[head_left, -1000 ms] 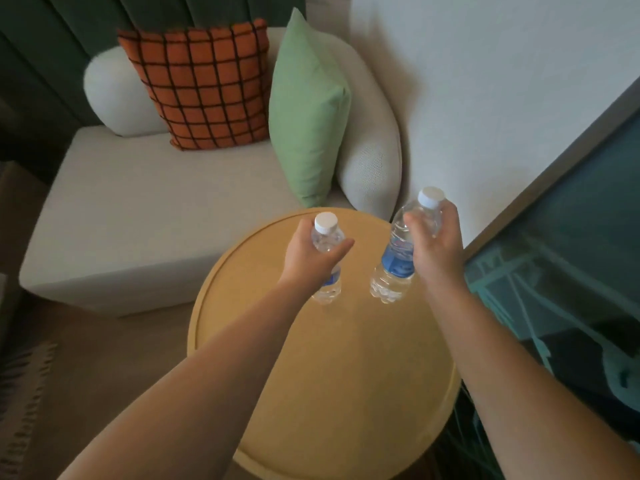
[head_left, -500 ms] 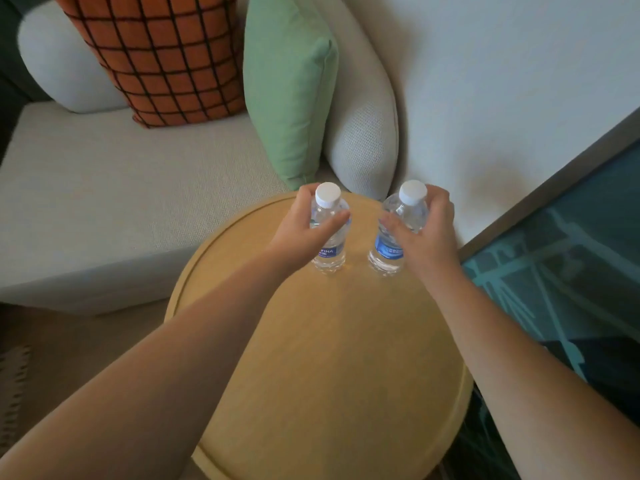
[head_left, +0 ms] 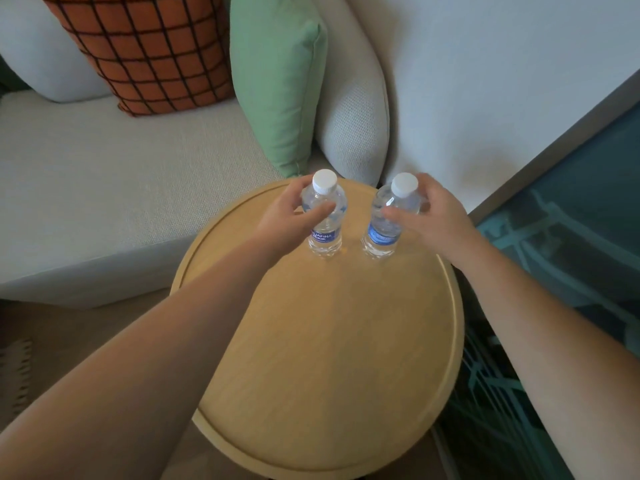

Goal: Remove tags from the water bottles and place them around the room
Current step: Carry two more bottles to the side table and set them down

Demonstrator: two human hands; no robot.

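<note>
Two small water bottles stand upright near the far edge of a round wooden table (head_left: 329, 358), side by side with a narrow gap between them. The left bottle (head_left: 325, 220) has a white cap and a blue label low on its body; the left hand (head_left: 287, 220) is wrapped around its upper part, thumb across the front and fingers behind. The right bottle (head_left: 389, 220) matches it, white cap and blue label, and the right hand (head_left: 433, 216) curls around its shoulder from the right side, thumb pressed to the clear plastic. Both bases appear to rest on the table. Just beyond the table sits a pale sofa (head_left: 104, 188), with a green cushion (head_left: 277, 81) and an orange checked cushion (head_left: 149, 46) leaning on it.
</note>
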